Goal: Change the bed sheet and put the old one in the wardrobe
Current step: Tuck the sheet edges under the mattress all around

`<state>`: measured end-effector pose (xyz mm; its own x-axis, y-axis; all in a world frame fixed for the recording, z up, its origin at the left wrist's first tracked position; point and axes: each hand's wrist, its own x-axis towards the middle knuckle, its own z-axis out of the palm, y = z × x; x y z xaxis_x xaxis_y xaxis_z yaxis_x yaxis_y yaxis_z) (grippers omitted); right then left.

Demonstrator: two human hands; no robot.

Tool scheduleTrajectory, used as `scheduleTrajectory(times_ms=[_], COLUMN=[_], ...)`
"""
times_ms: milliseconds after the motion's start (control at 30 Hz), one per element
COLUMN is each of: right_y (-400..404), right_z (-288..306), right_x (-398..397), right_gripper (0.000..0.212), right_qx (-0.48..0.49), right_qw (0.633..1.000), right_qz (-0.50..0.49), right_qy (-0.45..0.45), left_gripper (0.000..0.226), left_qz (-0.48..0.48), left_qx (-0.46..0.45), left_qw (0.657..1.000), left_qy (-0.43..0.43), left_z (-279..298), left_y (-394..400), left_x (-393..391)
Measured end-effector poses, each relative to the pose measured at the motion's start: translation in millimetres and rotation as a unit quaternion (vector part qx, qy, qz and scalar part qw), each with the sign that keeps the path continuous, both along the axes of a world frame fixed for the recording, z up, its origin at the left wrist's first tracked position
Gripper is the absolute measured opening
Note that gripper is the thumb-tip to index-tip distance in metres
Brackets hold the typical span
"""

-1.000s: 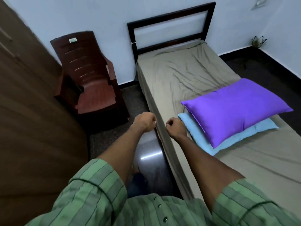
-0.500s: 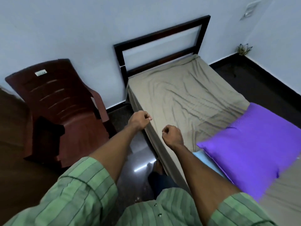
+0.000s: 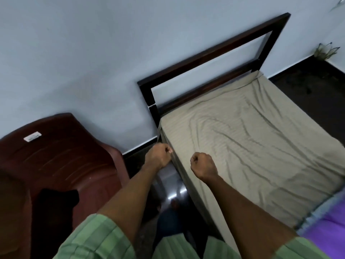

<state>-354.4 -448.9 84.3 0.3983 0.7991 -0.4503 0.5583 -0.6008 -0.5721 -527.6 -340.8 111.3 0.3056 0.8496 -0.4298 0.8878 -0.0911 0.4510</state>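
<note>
The bed (image 3: 175, 113) filled the right of the view, its dark wooden headboard frame standing against the pale wall. A beige bed sheet (image 3: 252, 146) covered the mattress, wrinkled in long creases across its middle and hanging down the near side edge. To the left of the bed, just beside the headboard corner, stood a dark red plastic chair (image 3: 61, 161) with a small white label near the top of its back and a black cloth lying on its seat. At the lower right, a purple pillow (image 3: 328, 234) lay on the sheet on top of a light blue pillow (image 3: 317, 212), both cut off by the edge of the view. Both forearms reached forward out of green striped sleeves (image 3: 97, 240). The right hand (image 3: 203, 166) was over the sheet near the mattress edge, fingers curled into a fist with nothing seen inside it. The left hand (image 3: 158, 156) was at the side edge of the bed near the corner, fingers curled too; whether it pinched the sheet's edge could not be told.
</note>
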Motion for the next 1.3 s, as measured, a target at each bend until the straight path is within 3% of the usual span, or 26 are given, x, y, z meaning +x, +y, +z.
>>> scheduleTrajectory(times_ms=[100, 233, 333, 367, 433, 533, 600, 733, 833, 933, 1067, 1133, 1200, 1300], right_y=[71, 152, 204, 224, 255, 287, 301, 356, 402, 442, 419, 369, 329, 329], right_z=[-17, -57, -107, -128, -169, -240, -276, -318, -327, -326, -336, -341, -346, -343], right_x=[-3, -19, -26, -26, -24, -24, -21, -18, -27, -32, -49, -61, -63, -55], right_gripper=[0.019, 0.017, 0.039, 0.046, 0.051, 0.051, 0.054, 0.061, 0.058, 0.042, 0.050, 0.055, 0.054, 0.063], right_qx=[-0.008, -0.001, -0.025, -0.027, -0.025, 0.008, 0.030, 0.025, 0.012, 0.010, 0.119, 0.168, 0.175, 0.116], right_qw=[1.000, 0.999, 0.998, 0.997, 0.995, 0.993, 0.986, 0.964, 0.947, 0.943, 0.980, 0.981, 0.979, 0.976], right_qz=[0.003, 0.012, 0.033, 0.042, 0.055, 0.102, 0.166, 0.230, 0.237, 0.237, 0.091, 0.028, 0.035, 0.119], right_qy=[0.010, 0.030, 0.056, 0.062, 0.073, 0.064, 0.006, -0.131, -0.218, -0.232, -0.129, -0.089, -0.097, -0.142], left_gripper=[0.018, 0.016, 0.010, 0.018, 0.049, 0.063, 0.067, 0.068, 0.064, 0.057, 0.054, 0.062, 0.065, 0.066], left_qz=[-0.029, -0.014, -0.074, -0.089, -0.122, -0.225, -0.263, -0.232, -0.124, -0.074, -0.167, -0.172, -0.159, -0.122], left_qx=[-0.006, -0.049, -0.108, -0.114, -0.098, -0.023, 0.048, 0.132, 0.161, 0.203, 0.203, 0.217, 0.225, 0.220], left_qw=[0.999, 0.999, 0.991, 0.989, 0.988, 0.974, 0.964, 0.963, 0.979, 0.976, 0.964, 0.960, 0.956, 0.960], left_qy=[0.039, 0.010, 0.002, 0.005, 0.014, -0.001, 0.019, 0.040, 0.000, -0.025, -0.028, 0.038, 0.102, 0.127], left_z=[-17, -72, -138, -163, -201, -269, -299, -338, -351, -358, -374, -376, -375, -379], left_y=[69, 149, 197, 214, 241, 269, 283, 297, 285, 273, 272, 273, 281, 300], left_x=[8, 17, 16, 16, 13, -1, -6, -2, 0, -1, -18, -22, -15, -4])
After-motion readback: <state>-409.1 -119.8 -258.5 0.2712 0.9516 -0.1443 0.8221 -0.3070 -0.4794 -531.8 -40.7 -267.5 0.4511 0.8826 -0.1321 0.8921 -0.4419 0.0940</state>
